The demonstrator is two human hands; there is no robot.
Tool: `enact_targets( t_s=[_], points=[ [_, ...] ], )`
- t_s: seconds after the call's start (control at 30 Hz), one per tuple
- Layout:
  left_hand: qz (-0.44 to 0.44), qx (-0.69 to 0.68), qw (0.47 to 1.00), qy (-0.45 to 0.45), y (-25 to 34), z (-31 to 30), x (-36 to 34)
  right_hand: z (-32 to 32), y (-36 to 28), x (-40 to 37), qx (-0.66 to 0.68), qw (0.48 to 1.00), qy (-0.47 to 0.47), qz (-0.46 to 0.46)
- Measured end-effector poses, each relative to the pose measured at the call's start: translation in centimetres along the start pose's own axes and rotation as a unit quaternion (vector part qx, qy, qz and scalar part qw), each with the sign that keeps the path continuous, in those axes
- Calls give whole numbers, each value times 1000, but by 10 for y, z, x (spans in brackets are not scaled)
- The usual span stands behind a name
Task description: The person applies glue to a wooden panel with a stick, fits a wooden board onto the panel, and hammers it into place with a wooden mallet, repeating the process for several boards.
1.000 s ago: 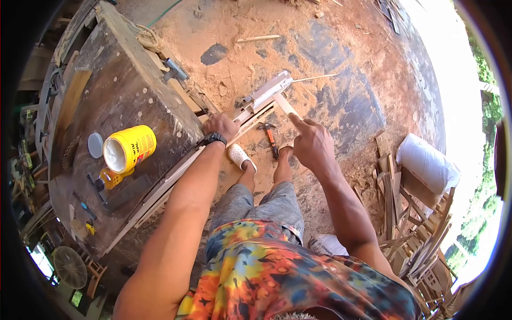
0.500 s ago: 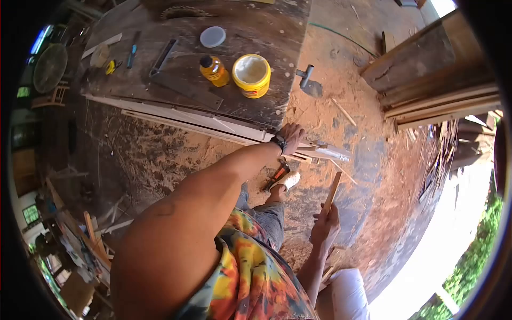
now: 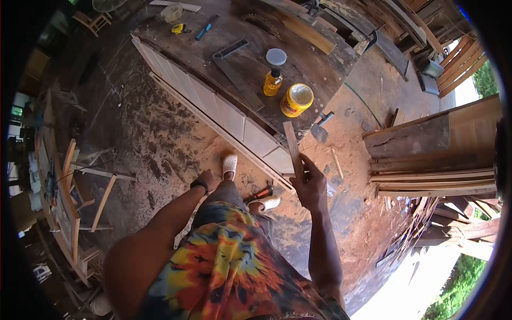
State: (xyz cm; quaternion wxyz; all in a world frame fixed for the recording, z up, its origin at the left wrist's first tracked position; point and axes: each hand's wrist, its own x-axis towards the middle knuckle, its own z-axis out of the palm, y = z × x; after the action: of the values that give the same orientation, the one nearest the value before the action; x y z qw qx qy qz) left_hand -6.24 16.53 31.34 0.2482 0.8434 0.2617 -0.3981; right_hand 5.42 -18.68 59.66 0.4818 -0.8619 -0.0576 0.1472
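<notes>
An open woodworking workshop: sawdust floor (image 3: 160, 144), workbench (image 3: 320, 80), stacked planks (image 3: 437, 176).

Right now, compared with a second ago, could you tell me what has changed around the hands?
The left hand has let go of the long wooden frame at the workbench edge and dropped beside the leg. The right hand keeps its wooden strip, now held upright near the frame. The yellow tub, orange bottle and hammer stayed put.
</notes>
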Motion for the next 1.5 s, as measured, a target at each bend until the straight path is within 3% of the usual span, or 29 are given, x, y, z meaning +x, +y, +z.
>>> enact_targets(
  t_s=[0.1,0.23,0.3,0.33,0.4,0.47,0.57,0.63,0.7,0.73,0.83,0.9,0.97,1.07,1.1,1.17,1.2,1.3,1.4,1.5],
  points=[
    [-19,6,1000,-14,-39,-18,-23,43,-13,60,-41,998,17,-33],
    [-24,-53,997,-42,-118,11,33,132,-28,138,31,997,45,-46],
    [-7,-74,995,-60,-136,-10,56,176,-29,181,259,960,-40,100],
    [-45,-90,993,-67,-131,-33,57,194,-30,207,262,959,-32,103],
    [-86,-102,988,-82,-148,-75,60,228,-34,249,71,989,94,92],
    [-108,-248,952,-146,-171,-120,71,246,-49,295,-23,985,165,41],
    [-128,-327,935,-53,-238,-180,106,264,-36,371,-102,963,247,21],
    [-133,-425,895,-9,-281,-229,113,260,-45,402,-111,941,297,122],
    [-166,-526,832,57,-304,-264,113,255,-56,421,-114,929,312,161],
    [-161,-523,835,57,-319,-276,113,254,-61,431,-117,920,316,198],
    [-178,-544,814,101,-347,-288,110,259,-39,464,-113,921,332,168],
    [-249,-553,788,110,-355,-277,104,257,-44,472,-131,912,345,180],
    [-282,-583,760,44,-394,-233,123,249,-55,475,-149,903,355,192],
    [-315,-485,816,10,-360,-195,91,223,-65,487,-207,904,321,194],
    [-321,-480,814,-60,-372,-174,98,216,-65,497,-225,895,302,240],
    [-292,-463,834,-62,-340,-163,72,199,-81,501,-241,876,226,351],
    [-259,-446,855,-65,-324,-160,61,194,-76,505,-240,874,227,357],
    [-244,-489,834,-71,-311,-150,59,184,-39,543,-213,866,211,400],
    [-227,-518,824,-37,-297,-151,58,175,-64,534,-249,875,146,389],
    [-227,-517,825,13,-269,-162,42,156,-106,518,-347,887,93,289]
  ],
)
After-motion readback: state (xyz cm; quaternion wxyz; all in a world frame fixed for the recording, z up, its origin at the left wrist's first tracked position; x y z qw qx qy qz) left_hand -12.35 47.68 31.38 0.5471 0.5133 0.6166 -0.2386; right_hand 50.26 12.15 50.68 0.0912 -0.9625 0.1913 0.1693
